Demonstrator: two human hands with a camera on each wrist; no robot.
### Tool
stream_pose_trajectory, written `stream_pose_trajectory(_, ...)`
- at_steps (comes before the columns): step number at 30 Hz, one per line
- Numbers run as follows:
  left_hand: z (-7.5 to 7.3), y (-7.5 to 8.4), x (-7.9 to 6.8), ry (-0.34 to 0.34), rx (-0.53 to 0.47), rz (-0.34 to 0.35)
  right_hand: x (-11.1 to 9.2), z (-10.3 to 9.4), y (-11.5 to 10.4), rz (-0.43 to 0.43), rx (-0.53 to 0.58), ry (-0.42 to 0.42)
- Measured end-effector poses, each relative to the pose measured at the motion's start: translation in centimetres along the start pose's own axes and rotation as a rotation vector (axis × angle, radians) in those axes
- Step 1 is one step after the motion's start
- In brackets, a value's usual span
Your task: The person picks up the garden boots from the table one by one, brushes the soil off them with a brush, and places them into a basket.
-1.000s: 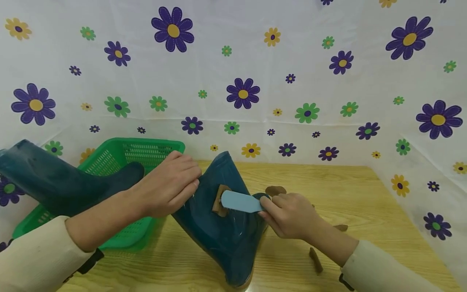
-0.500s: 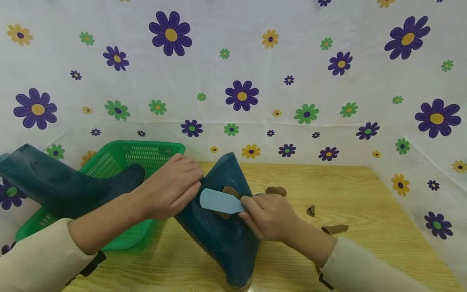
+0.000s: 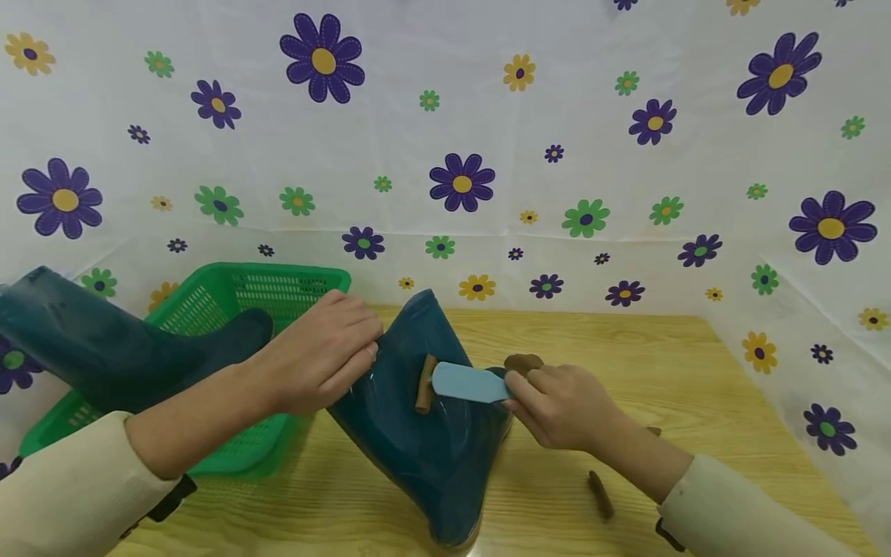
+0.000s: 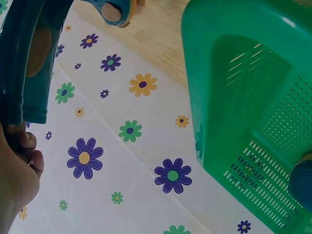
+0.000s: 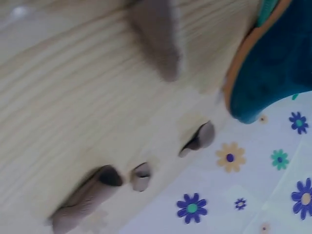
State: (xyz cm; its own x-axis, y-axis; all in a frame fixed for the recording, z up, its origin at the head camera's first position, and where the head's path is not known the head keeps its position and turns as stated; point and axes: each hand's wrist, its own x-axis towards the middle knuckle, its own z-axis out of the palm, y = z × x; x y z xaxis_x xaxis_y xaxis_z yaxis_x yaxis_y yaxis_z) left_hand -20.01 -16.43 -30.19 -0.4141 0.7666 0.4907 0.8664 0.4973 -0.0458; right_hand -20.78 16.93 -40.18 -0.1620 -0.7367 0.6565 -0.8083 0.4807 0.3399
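A dark teal rubber boot [image 3: 418, 433] is tilted on the table, with its sole edge toward the right. My left hand [image 3: 327, 352] grips the rim of its shaft; the left wrist view shows the curled fingers [image 4: 30, 141] at that rim. My right hand [image 3: 560, 406] pinches a light-blue flat scraper [image 3: 469, 383] by its narrow end. The rounded blade tip meets a rolled-up strip of brown mud-like material [image 3: 426, 384] on the shaft. Another brown patch [image 4: 111, 12] sticks to the boot in the left wrist view. The right hand itself is outside the right wrist view.
A second teal boot [image 3: 139, 348] lies across a green plastic basket [image 3: 278, 275] at the left. Curled brown pieces lie on the wooden table, including a long roll [image 5: 87, 200] and a small bit [image 5: 141, 176]. A flower-printed white sheet [image 3: 626, 178] stands behind.
The scraper passed left over the brown patch, then came back right. The patch now shows as a narrow roll instead of a flatter piece. My left hand keeps its grip on the boot.
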Motion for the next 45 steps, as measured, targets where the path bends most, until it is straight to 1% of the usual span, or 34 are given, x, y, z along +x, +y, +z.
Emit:
stream_pose_trajectory(3, -0.1, -0.1, 0.1, -0.006, 0.002, -0.006, -0.6, 0.3, -0.1, 0.004, 0.007, 0.018)
stream_pose_trajectory(6, -0.1, 0.0, 0.1, -0.001, 0.002, -0.001, -0.3, 0.8, -0.7, 0.012, 0.019, 0.039)
stream_pose_trajectory(9, -0.1, 0.1, 0.2, 0.011, -0.003, 0.004, 0.5, 1.2, -1.4, 0.013, 0.032, 0.072)
stream_pose_trajectory(13, 0.0, 0.5, 0.5, 0.016, -0.018, 0.019, 2.3, 1.6, -2.1, -0.002, 0.061, 0.102)
stream_pose_trajectory(15, -0.1, 0.7, 0.6, 0.017, -0.019, 0.029, 3.0, 1.6, -2.2, -0.015, 0.067, 0.109)
stream_pose_trajectory(17, -0.1, 0.9, 0.7, 0.025, -0.018, 0.038, 3.3, 1.5, -2.1, -0.028, 0.071, 0.104)
stream_pose_trajectory(19, -0.1, 1.0, 0.7, 0.035, -0.014, 0.047, 3.0, 1.3, -1.7, -0.037, 0.054, 0.098)
stream_pose_trajectory(22, -0.1, 1.2, 0.7, 0.039, -0.012, 0.052, 1.6, 1.1, -0.8, -0.046, 0.018, 0.070)
stream_pose_trajectory(24, -0.1, 1.2, 0.6, 0.031, -0.009, 0.043, 0.4, 0.9, -0.1, -0.051, -0.004, 0.047)
stream_pose_trajectory(28, 0.0, 1.2, 0.5, 0.007, -0.002, 0.015, -1.6, 0.8, 0.7, -0.055, 0.001, 0.010)
stream_pose_trajectory(31, 0.0, 1.3, 0.5, -0.005, -0.001, 0.004, -2.4, 0.8, 1.0, -0.056, 0.016, 0.003)
stream_pose_trajectory(34, 0.0, 1.5, 0.5, -0.012, 0.004, 0.001, -2.5, 0.9, 1.0, -0.052, 0.019, 0.011)
stream_pose_trajectory(37, 0.0, 1.5, 0.6, -0.008, 0.006, 0.007, -1.9, 1.2, 0.5, -0.050, 0.030, 0.039)
stream_pose_trajectory(40, 0.0, 1.6, 0.7, 0.001, -0.003, 0.023, -0.5, 1.6, -0.4, -0.052, 0.054, 0.066)
stream_pose_trajectory(45, 0.0, 1.6, 1.1, 0.001, -0.056, 0.048, 1.9, 2.2, -1.7, -0.052, 0.083, 0.126)
